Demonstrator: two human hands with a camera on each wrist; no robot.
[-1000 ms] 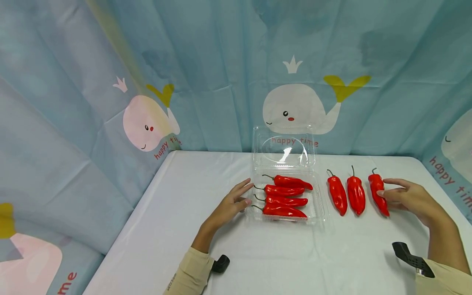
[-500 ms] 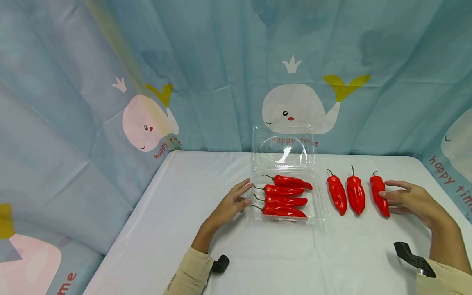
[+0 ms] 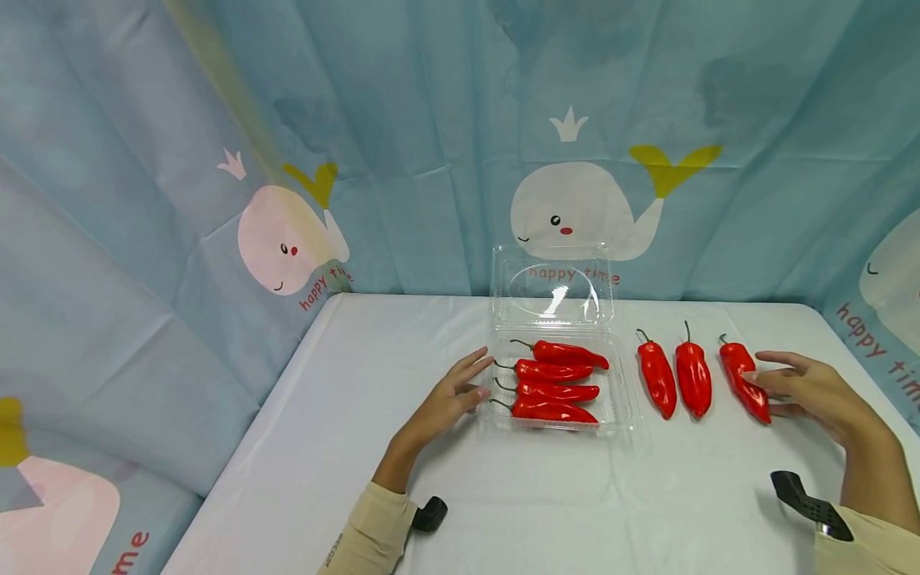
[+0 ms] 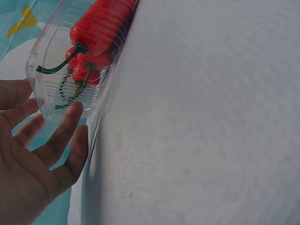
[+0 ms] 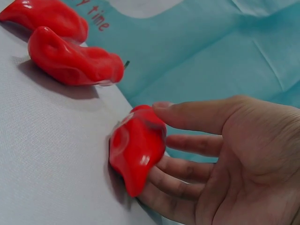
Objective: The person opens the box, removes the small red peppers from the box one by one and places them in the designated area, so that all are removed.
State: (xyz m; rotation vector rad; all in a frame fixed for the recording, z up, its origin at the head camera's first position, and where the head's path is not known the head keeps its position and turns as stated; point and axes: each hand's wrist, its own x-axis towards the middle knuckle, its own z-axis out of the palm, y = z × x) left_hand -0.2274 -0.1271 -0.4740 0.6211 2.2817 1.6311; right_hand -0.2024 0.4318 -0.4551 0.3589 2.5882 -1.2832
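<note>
My right hand (image 3: 810,391) is at the rightmost red chili pepper (image 3: 743,382), its thumb on the body and fingers along the right side. That pepper (image 5: 140,145) rests on the white cloth in the right wrist view, thumb at its upper edge, some fingertips hidden behind it. My left hand (image 3: 447,399) has loosely spread fingers by the left end of a clear plastic clamshell box (image 3: 616,399). In the left wrist view, fingers of this hand (image 4: 35,154) lie at the box's end wall. Several red peppers (image 3: 549,372) lie crosswise inside, stems left.
Two more red peppers, one nearer the box (image 3: 657,379) and one beside it (image 3: 694,381), lie between the box and my right hand. The box's clear lid (image 3: 553,283) stands raised at the back. A blue whale-print curtain (image 3: 424,160) hangs behind the white table (image 3: 345,415).
The rightmost pepper has turned on the cloth: its tip has swung right and now slants more. My right hand has shifted slightly right with it. My left hand stays in place.
</note>
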